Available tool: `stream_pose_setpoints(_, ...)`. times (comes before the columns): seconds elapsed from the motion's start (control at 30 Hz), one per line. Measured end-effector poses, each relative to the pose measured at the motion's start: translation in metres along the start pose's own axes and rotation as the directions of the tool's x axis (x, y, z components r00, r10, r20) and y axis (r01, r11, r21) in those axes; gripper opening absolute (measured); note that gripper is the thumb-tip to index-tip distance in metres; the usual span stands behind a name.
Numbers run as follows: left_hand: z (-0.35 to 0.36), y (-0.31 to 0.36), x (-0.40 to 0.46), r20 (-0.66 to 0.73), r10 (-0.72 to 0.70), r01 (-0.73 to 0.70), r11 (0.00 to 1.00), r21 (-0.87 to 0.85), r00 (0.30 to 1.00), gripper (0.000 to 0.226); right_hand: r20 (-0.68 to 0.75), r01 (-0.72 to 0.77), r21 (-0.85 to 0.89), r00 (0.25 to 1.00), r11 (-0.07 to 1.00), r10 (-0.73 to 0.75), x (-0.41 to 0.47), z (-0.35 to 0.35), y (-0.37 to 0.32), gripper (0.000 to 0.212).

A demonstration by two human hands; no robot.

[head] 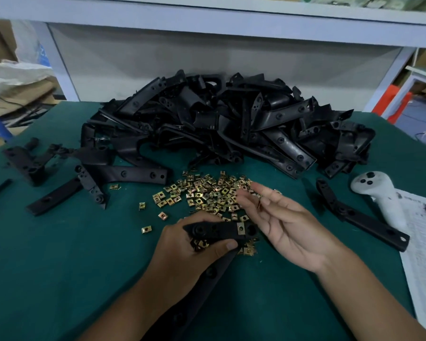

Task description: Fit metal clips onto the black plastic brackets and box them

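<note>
My left hand (pixel 187 252) grips a black plastic bracket (pixel 221 230) near its upper end, and a few brass clips sit in that palm. One metal clip (pixel 241 228) is fitted on the bracket's end. My right hand (pixel 283 225) hovers palm-up just right of the bracket and pinches a single clip (pixel 259 204) between thumb and fingers. A loose heap of brass clips (pixel 207 193) lies on the green mat beyond both hands. Behind it is a big pile of black brackets (pixel 231 124).
Several separate brackets (pixel 123 173) lie at the left, and one long bracket (pixel 359 215) at the right. A white handheld controller (pixel 376 193) rests on printed paper (pixel 423 242) at the right edge. A grey panel closes the back of the green table (pixel 59 254).
</note>
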State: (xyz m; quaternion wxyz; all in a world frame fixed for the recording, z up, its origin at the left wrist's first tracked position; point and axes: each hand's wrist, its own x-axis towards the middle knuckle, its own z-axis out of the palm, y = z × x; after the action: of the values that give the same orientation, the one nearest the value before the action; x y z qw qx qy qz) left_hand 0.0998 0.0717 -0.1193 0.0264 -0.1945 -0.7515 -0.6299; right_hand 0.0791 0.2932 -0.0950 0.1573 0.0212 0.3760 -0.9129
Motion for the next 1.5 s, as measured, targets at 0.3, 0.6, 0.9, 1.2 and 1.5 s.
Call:
stream_pose_setpoints(0.3,0.001,0.004,-0.001,0.028,0.047,-0.05,0.995,0.092,0.998,0.026,0.0,-0.026,-0.124,1.0,0.992,0.026,0.0,0.0,-0.001,0.053)
stream_pose_setpoints(0.6,0.001,0.005,-0.002,0.04,0.061,-0.066,0.989,0.133,0.997,0.023,-0.033,0.022,-0.239,0.999,0.971,-0.031,-0.001,0.004,-0.001,0.041)
stream_pose_setpoints(0.9,0.003,0.007,-0.006,0.221,-0.013,-0.021,0.989,0.149,0.975,0.015,-0.005,0.102,-0.454,0.993,0.885,-0.117,-0.008,0.015,0.002,0.031)
stream_pose_setpoints(1.2,0.002,0.005,-0.004,0.165,0.045,-0.078,0.977,0.198,0.985,0.017,0.089,0.129,-0.627,0.992,0.768,-0.094,-0.015,0.024,0.007,0.018)
stream_pose_setpoints(1.5,0.002,0.004,-0.003,0.128,0.055,-0.08,0.977,0.196,0.99,0.019,0.105,0.11,-0.671,0.993,0.733,-0.053,-0.016,0.024,0.006,0.014)
